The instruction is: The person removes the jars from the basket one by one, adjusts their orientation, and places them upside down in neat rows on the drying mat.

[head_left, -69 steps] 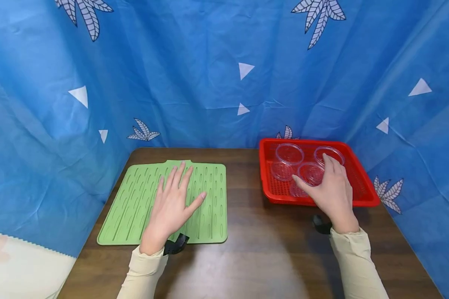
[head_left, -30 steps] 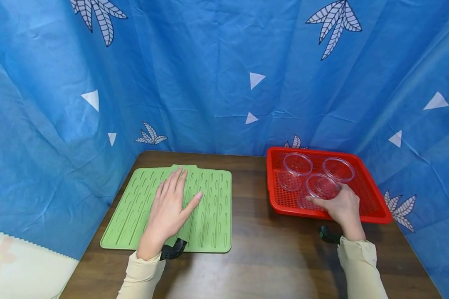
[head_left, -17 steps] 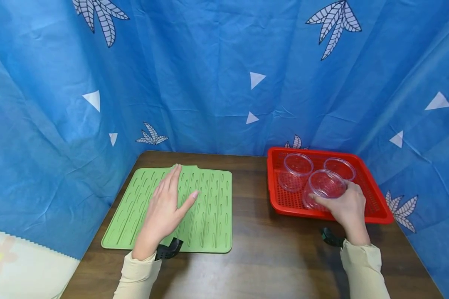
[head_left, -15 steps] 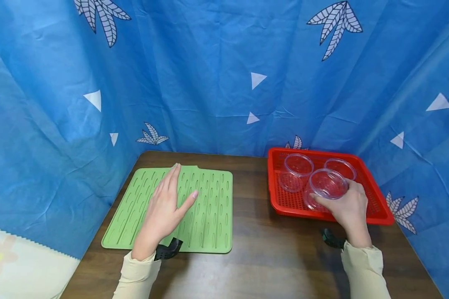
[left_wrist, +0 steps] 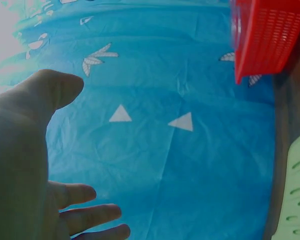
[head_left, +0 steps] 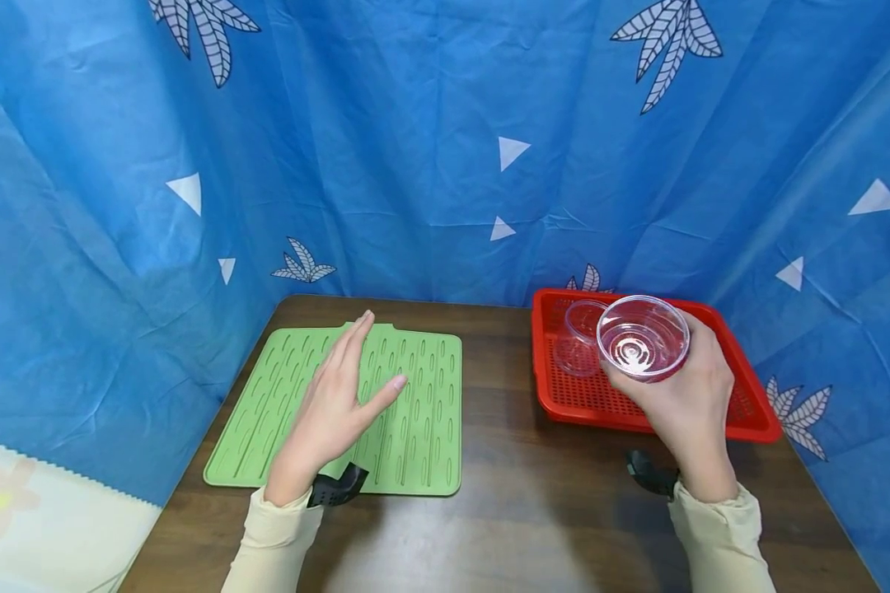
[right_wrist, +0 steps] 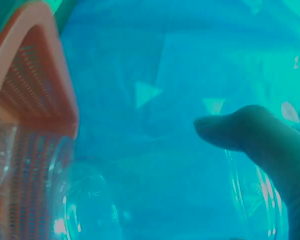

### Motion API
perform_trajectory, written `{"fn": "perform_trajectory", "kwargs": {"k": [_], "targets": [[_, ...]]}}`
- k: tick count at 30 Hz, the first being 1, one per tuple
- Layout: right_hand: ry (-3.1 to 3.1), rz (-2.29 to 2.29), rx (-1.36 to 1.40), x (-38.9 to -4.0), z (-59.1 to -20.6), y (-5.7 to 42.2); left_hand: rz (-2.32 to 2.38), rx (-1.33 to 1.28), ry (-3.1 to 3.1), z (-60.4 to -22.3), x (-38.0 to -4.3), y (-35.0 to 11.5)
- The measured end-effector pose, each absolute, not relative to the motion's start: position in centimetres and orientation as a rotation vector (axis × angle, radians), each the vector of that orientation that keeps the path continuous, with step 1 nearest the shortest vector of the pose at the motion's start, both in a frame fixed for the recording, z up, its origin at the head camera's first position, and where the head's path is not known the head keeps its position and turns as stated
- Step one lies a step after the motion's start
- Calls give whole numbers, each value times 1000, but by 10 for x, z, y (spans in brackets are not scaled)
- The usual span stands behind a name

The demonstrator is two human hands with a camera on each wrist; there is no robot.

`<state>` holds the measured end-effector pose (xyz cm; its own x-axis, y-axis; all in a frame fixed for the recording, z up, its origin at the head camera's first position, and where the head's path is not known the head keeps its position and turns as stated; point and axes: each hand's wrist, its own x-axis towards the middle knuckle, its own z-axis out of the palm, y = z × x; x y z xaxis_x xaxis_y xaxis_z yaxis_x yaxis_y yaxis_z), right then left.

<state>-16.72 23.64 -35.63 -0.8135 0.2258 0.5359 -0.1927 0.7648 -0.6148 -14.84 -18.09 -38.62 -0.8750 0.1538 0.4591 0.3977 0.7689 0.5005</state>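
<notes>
From where I stand, the clear plastic cup (head_left: 643, 333) is up in the person's right hand (head_left: 686, 399), thumb on one side and fingers bent round the other, above the front part of the red plastic basket (head_left: 589, 416). I take it to be lifted clear of the basket floor. Its mouth faces up and its axis is near upright, perhaps tipped a little toward the wearer. Being round, it shows no long side.

The left hand (head_left: 330, 408) holds nothing; its fingers are extended and the thumb spread, and it hovers well to the left of the basket, over the green ribbed mat (head_left: 419, 412). The cup therefore lies far off to that hand's right, with the right hand the nearer one by a long way. Between mat and basket runs a bare stretch of the wooden table (head_left: 504, 494).

Inside the basket, toward its left side, stands another clear cup (head_left: 578, 354), partly behind the lifted one. The right wrist view shows more clear rims by the basket, too blurred to count. Behind the basket hangs a blue patterned curtain (head_left: 386, 165)
</notes>
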Motion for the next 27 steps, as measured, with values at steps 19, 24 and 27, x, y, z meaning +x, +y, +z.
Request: {"fn": "perform_trajectory", "kwargs": {"k": [19, 24, 27], "targets": [[-2221, 691, 388, -155, -330, 173, -1101, -761, -2254, -356, -165, -149], [-2214, 624, 459, -153, -323, 150, -1178, -833, -2173, -341, -164, -137], [-2194, 601, 495, -152, -322, 138, -1232, -871, -2137, -326, -156, -128]]}}
